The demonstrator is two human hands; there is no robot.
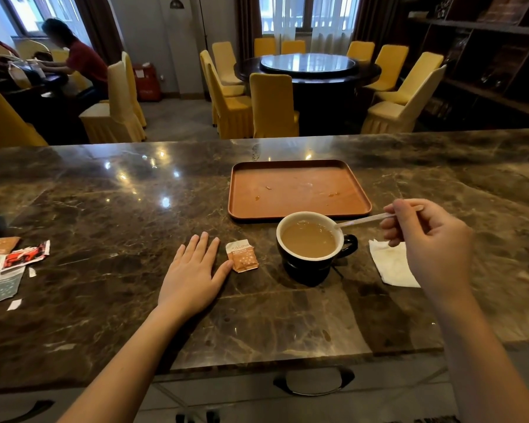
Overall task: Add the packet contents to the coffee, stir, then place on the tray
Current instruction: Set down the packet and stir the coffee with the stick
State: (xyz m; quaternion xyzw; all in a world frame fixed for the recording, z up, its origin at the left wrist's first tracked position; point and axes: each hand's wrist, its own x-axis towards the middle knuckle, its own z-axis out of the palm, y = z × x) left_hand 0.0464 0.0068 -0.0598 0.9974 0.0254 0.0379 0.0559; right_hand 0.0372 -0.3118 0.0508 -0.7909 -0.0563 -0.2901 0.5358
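A black cup (310, 267) with a white inside holds milky coffee and stands on the marble counter just in front of the orange tray (300, 213). My right hand (431, 242) pinches a pale stir stick (364, 220) whose far end rests at the cup's rim. A small orange packet (242, 256), torn open at the top, lies left of the cup. My left hand (193, 273) lies flat on the counter with fingers spread, its thumb tip touching the packet.
A white napkin (390, 265) lies right of the cup under my right hand. Several torn packets (11, 264) are strewn at the counter's left edge. The tray bears a few small stains. Beyond the counter are yellow chairs, a round table and a seated person.
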